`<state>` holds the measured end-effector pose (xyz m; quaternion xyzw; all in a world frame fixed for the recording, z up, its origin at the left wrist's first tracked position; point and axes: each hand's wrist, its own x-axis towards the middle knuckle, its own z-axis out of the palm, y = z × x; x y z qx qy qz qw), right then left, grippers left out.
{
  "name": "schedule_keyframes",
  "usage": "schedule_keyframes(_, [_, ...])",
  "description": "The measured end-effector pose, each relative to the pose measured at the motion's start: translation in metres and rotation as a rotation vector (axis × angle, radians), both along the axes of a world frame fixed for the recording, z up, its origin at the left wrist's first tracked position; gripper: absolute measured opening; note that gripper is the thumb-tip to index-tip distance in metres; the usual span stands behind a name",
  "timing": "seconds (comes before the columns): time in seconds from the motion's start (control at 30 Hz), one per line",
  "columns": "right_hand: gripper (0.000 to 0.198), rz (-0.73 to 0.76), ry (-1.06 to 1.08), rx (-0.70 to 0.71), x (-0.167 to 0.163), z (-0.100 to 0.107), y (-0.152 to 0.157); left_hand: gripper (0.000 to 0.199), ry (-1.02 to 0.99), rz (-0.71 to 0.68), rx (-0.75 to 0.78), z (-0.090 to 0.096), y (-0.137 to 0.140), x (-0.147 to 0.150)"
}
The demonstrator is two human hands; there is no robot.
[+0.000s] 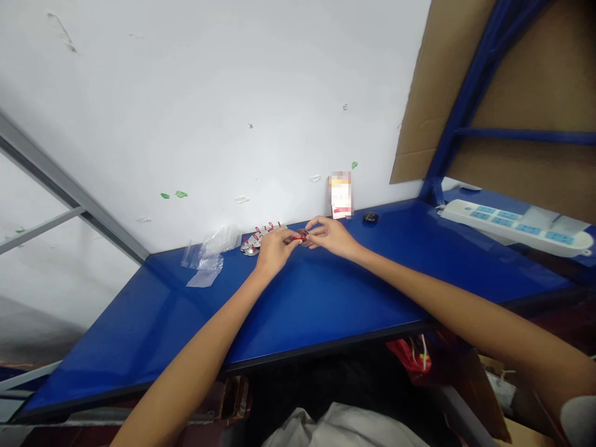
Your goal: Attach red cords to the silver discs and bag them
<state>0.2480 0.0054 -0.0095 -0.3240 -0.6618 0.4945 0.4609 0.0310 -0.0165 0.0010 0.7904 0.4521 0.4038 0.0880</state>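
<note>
- As our two hands meet in the head view, a small round metal piece (304, 236) lies between them, just above the back part of the blue table (298, 310).
- Our left hand (274, 251) comes at it from the left, thumb and forefinger drawn together in a pinch on its near-left side, where some red shows.
- Our right hand (333, 236) meets it from the other side; thumb and forefinger are nearly closed at its right edge, the upper fingers curved loosely above it. We cannot tell exactly which part these fingertips grip.
- What we see of the piece looks shiny, brownish-silver and rounded, with a bit of red, perhaps cord, across its middle; our fingers cover the rest, and the finer detail is too small to make out.
- Just beyond our left hand, and partly hidden by it, we see a cluster of silvery metal pieces (251, 248) with thin red loops standing up from them.
- Farther left, we have clear plastic bags (205, 273) lying crumpled on the table.
- Behind our right hand, a small blurred packet (341, 197) stands against the white wall (279, 74), and to its right a small black object (370, 217) rests near the table's back edge.
- At far right we see a white power strip (512, 226) with blue sockets.
</note>
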Motion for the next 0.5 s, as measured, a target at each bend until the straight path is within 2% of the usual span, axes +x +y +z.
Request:
schedule_keyframes(0.17, [0.032,0.001,0.009,-0.009,-0.0004,-0.0008,0.0006,0.008,-0.009,-0.027,-0.014,0.0003,-0.0018,0.0022])
schedule_keyframes(0.5, [0.028,0.074,-0.034,0.048,-0.0032,-0.0014,-0.0025,0.006,-0.093,0.068,-0.037,0.0009,-0.0028,0.0046])
